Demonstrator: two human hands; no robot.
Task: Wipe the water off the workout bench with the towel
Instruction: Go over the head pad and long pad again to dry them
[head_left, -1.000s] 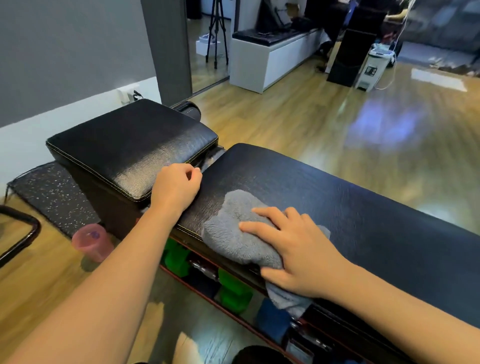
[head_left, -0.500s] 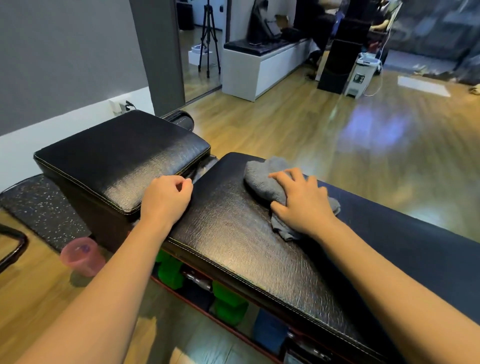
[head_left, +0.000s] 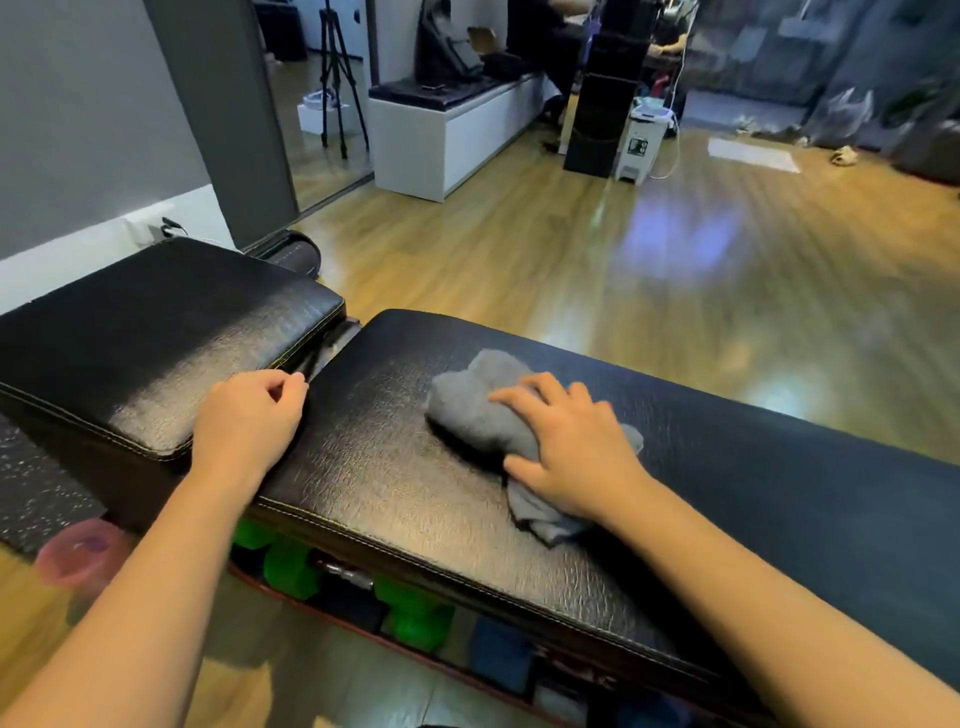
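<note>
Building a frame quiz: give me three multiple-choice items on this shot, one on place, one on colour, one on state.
1. Where is the towel?
A. on the long bench pad
B. on the floor
C. on the raised pad

2. What colour are the dumbbells under the bench?
A. red
B. green
C. yellow

3. How is the right hand placed?
A. flat on the towel
B. lifted clear of the bench
C. holding a dumbbell

Answers:
1 A, the grey towel lies bunched on the long pad.
2 B, bright green heads show below the pad's edge.
3 A, palm and spread fingers press the towel, while the left hand rests by the pad gap.
</note>
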